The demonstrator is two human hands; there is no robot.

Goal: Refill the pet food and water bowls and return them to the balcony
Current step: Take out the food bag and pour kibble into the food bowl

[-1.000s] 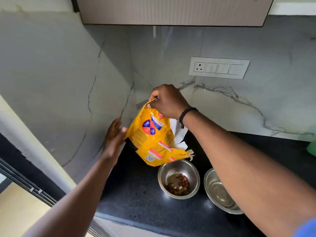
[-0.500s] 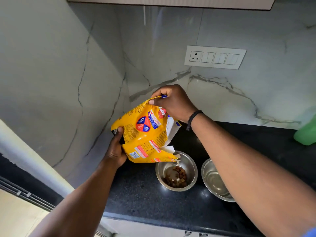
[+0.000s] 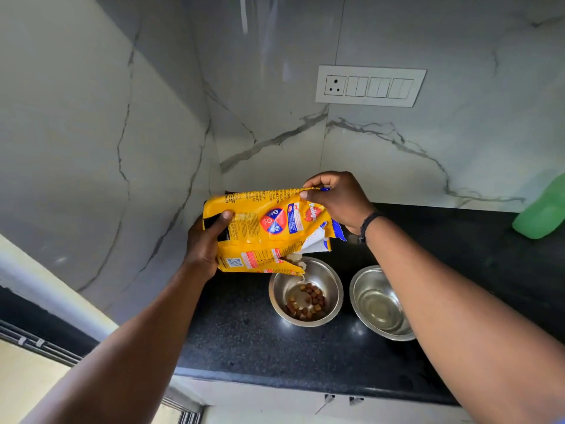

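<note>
A yellow pet food bag [image 3: 263, 231] is held tilted over a steel bowl [image 3: 276, 293] that has brown kibble [image 3: 307, 301] in its bottom. My left hand [image 3: 203, 244] grips the bag's left end, thumb on the front. My right hand [image 3: 339, 198] pinches the bag's upper right corner. The torn open mouth of the bag points down at the bowl's far rim. A second steel bowl [image 3: 377, 304] stands just right of the first, and my right forearm hides part of it. It seems to hold clear water.
Both bowls stand on a black granite counter [image 3: 244, 338] in a corner of marble walls. A green plastic bottle [image 3: 542, 209] lies at the far right of the counter. A socket and switch panel [image 3: 370, 85] is on the back wall. The counter's front edge [image 3: 275, 379] runs below.
My left hand went from beside the bag to gripping its left end. The bag has swung from hanging upright to lying nearly level, its mouth lowered toward the kibble bowl.
</note>
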